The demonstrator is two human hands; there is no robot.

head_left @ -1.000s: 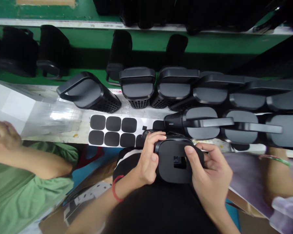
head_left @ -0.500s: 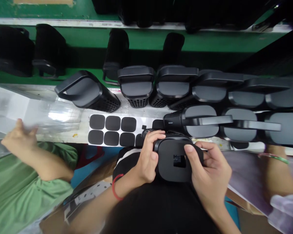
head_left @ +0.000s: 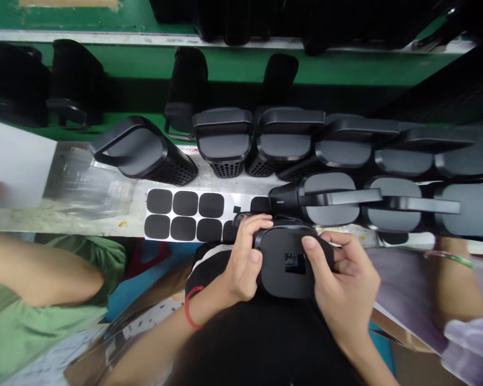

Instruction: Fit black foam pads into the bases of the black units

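White bench (head_left: 104, 214), 2 hands (head_left: 298, 268) gripping 1 black speaker (head_left: 284, 279), 1 pad sheet (head_left: 185, 214)

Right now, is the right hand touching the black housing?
Touching: the head view shows the right hand wrapped around the black housing, thumb pressed on its face.

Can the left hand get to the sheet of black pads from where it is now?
Probably yes. The left hand grips the black housing right beside the pad sheet, with nothing between them, but it would have to let go of the housing first.
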